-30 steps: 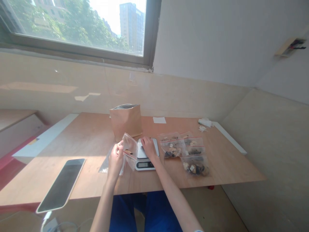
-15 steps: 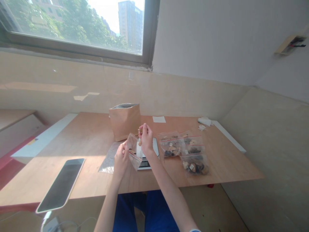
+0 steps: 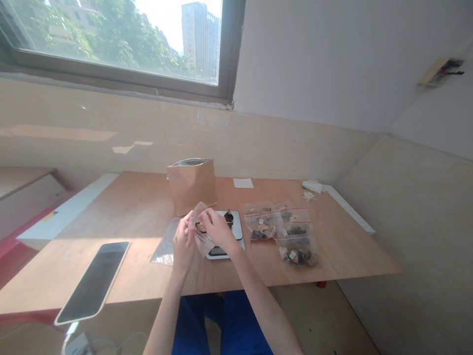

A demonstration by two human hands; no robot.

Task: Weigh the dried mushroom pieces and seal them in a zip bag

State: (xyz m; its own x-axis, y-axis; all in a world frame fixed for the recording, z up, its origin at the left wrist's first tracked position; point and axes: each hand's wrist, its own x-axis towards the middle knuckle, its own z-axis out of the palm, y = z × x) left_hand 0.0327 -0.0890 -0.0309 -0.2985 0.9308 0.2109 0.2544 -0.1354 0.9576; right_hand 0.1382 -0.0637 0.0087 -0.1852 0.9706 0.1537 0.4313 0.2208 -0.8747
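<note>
My left hand [image 3: 184, 241] is closed on the edge of a clear zip bag [image 3: 202, 245], holding it up with its mouth apart. Tan and dark dried pieces [image 3: 200, 227], like dried mushroom, show inside the bag. My right hand [image 3: 216, 228] is at the bag's mouth, fingers bent together; what they pinch is hidden. Behind that hand, a white kitchen scale [image 3: 236, 230] carries dark dried pieces [image 3: 228, 216] on its plate. The bag hangs over the scale's left side and partly covers its display.
A brown paper pouch [image 3: 192, 185] stands upright behind the scale. Several filled zip bags [image 3: 297, 251] lie to the right. A flat clear bag [image 3: 164, 246] rests at left, and a phone [image 3: 94, 281] sits near the front edge. White paper [image 3: 243, 183] lies at the back.
My right hand has moved left and down from above the scale to the bag's mouth. Dark pieces on the scale now show, and more pieces are visible in the bag.
</note>
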